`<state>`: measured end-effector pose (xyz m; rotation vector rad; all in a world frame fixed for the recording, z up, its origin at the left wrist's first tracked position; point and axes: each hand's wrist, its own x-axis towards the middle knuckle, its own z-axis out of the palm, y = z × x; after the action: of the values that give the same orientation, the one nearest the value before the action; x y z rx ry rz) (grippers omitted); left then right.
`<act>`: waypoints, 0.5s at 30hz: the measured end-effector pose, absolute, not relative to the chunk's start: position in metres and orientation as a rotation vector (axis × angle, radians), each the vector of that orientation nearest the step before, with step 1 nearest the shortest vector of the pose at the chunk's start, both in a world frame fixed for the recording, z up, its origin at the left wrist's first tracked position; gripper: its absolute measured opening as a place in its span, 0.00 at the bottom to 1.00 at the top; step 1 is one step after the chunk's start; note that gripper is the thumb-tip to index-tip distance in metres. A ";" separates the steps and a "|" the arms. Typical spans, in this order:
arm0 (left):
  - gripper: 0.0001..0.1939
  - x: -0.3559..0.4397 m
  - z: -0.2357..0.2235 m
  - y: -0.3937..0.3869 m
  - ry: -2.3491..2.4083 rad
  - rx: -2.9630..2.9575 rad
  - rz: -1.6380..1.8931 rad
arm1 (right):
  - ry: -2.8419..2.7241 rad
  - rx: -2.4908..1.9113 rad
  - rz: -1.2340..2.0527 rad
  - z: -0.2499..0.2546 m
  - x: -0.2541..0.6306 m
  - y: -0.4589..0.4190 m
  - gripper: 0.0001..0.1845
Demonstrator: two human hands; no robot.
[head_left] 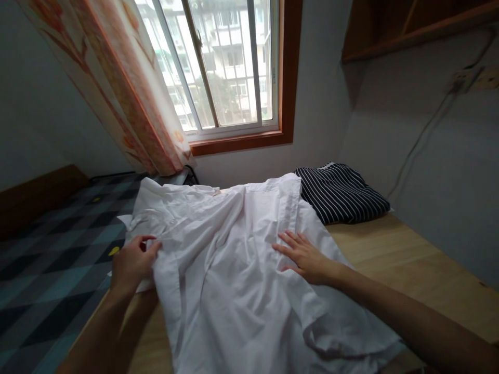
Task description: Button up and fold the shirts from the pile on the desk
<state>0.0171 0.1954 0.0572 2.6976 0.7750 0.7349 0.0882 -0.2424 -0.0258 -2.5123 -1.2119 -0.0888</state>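
Note:
A wrinkled white shirt (249, 249) lies spread over the wooden tabletop, with creases running down its middle. At its left edge my left hand (134, 258) has thumb and forefinger bent together on the cloth, pinching it. My right hand (302, 254) lies flat on the right part of the shirt, fingers spread, palm down. Below that hand, the lower right of the cloth is rumpled and partly folded over. Under my left hand, the fingers other than the thumb and forefinger are mostly hidden.
A folded black garment with white stripes (343, 192) sits at the table's back right. The wooden table (409, 259) reaches the right wall. To the left is a bed with a checked cover (58, 249). A floral curtain (128, 88) hangs beside the barred window (230, 67).

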 end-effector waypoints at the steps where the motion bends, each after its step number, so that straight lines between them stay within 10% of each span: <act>1: 0.11 0.020 0.066 0.196 0.767 2.608 0.784 | -1.244 -2.523 -0.075 -0.029 0.086 -0.241 0.31; 8: 0.07 0.028 0.155 0.096 0.089 2.038 1.479 | -1.212 -2.484 -0.012 -0.029 0.087 -0.244 0.30; 15: 0.10 -0.008 0.082 -0.084 -1.322 2.158 -0.277 | -0.684 -1.745 0.092 -0.041 0.102 -0.254 0.35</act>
<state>-0.0085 -0.0836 0.0816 2.1584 -1.3224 -0.2766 0.1021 -0.2540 -0.0408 -1.7447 -0.6842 0.0918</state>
